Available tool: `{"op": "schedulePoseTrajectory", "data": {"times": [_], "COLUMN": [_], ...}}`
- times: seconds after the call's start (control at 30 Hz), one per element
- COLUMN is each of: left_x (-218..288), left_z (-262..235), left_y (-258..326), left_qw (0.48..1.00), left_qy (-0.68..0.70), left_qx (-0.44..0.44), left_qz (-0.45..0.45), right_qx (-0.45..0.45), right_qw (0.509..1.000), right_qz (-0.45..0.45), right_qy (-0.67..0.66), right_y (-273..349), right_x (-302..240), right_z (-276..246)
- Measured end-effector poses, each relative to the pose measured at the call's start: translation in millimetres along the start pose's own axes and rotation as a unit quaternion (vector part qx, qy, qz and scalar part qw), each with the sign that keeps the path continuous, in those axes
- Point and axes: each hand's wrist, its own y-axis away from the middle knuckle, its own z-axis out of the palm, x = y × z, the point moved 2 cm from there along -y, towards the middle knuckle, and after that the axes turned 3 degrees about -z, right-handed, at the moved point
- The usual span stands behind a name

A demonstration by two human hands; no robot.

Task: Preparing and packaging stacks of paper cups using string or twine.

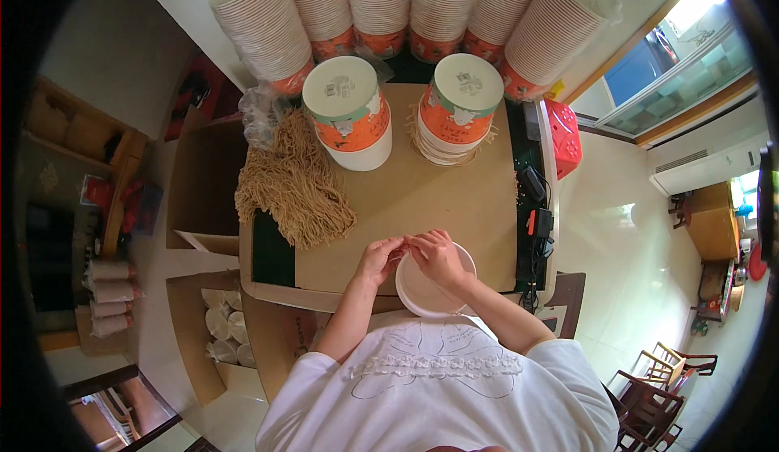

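At the front edge of the table, my left hand (380, 260) and my right hand (438, 256) meet, fingertips pinched together. Whatever is between the fingers is too small to make out. A white paper bucket (424, 291) sits right under my right hand, its open mouth toward me and partly covered by that hand and wrist. To the left lies a loose heap of tan twine strands (294, 180). Beyond my hands stand two upside-down stacks of orange and white paper buckets, a left one (349, 123) and a right one (459, 111) with strands of twine around its lower part.
Tall nested stacks of paper buckets (377, 2) in clear plastic line the table's far side. Black adapters and cables (535, 208) run along the right edge, beside a red plastic stool (561, 139). Cardboard boxes (203, 184) stand left; one holds white rolled pieces (223, 322).
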Motion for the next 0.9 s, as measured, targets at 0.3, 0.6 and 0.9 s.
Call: {"op": "schedulePoseTrajectory", "data": {"times": [0.3, 0.6, 0.9], "left_x": [1, 2, 5], "left_z": [1, 9, 17], "left_y": [0, 5, 9], "left_qw": [0.993, 0.953, 0.911], "left_qy": [-0.109, -0.241, -0.34], "left_qx": [0.016, 0.069, 0.1], "left_qz": [0.044, 0.169, 0.211], "right_qx": [-0.1, -0.117, -0.084], "right_qw": [0.966, 0.963, 0.974], "right_qz": [0.184, 0.207, 0.184], "right_qy": [-0.15, -0.129, -0.105], "right_y": [-8, -13, -10], "right_x": [21, 27, 24], "right_z": [4, 5, 8]}}
